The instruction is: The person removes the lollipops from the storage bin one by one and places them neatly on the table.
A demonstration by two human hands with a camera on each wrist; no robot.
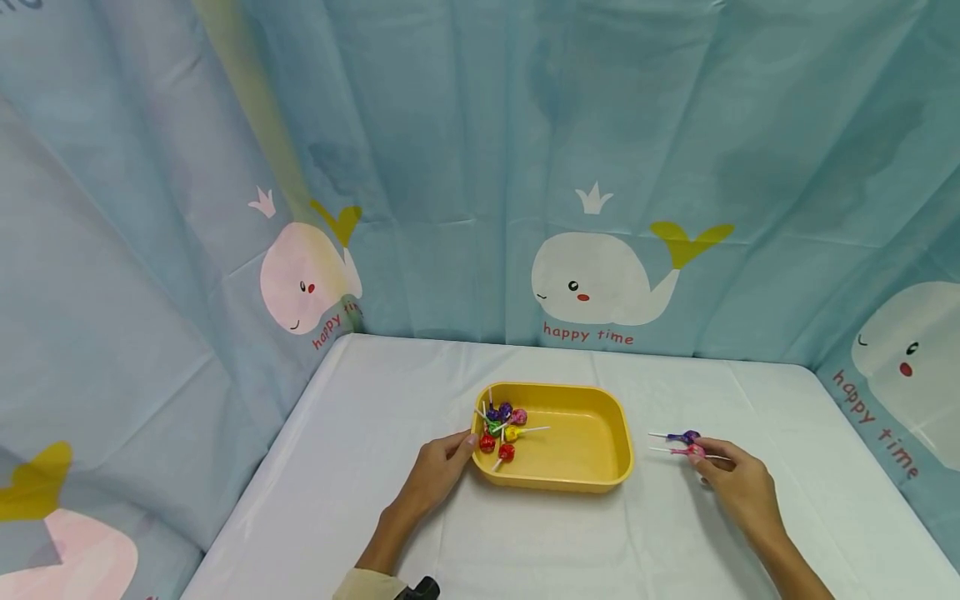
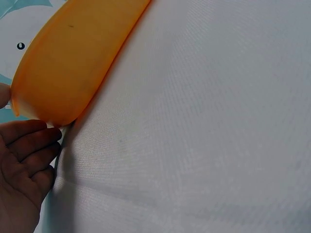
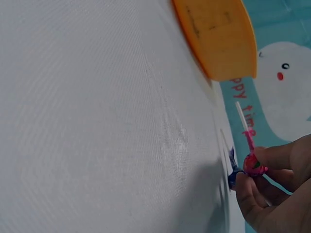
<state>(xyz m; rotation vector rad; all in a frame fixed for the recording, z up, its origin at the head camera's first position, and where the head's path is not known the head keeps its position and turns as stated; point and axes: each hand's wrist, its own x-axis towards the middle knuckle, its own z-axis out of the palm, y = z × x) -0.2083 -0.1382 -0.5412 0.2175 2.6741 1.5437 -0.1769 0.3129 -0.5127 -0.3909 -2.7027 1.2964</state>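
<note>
My left hand (image 1: 438, 471) grips the left end of a yellow plastic tray (image 1: 577, 483), thumb at the rim and fingers against the outer wall. Inside the tray's left part lie several wrapped lollipops, among them a red lollipop (image 1: 507, 452), a yellow lollipop (image 1: 513, 433) and a pink lollipop (image 1: 519, 416). Right of the tray, my right hand (image 1: 742, 487) pinches another pink lollipop (image 3: 253, 165) by its candy head, its stick pointing toward the tray. Close beside it is a purple lollipop (image 1: 690, 436), partly hidden by the fingers in the right wrist view.
A white cloth (image 1: 337, 508) covers the table. Behind and at the sides hangs a blue curtain (image 1: 450, 167) printed with whales. A short piece of white stick (image 1: 718, 457) shows beside the right fingers.
</note>
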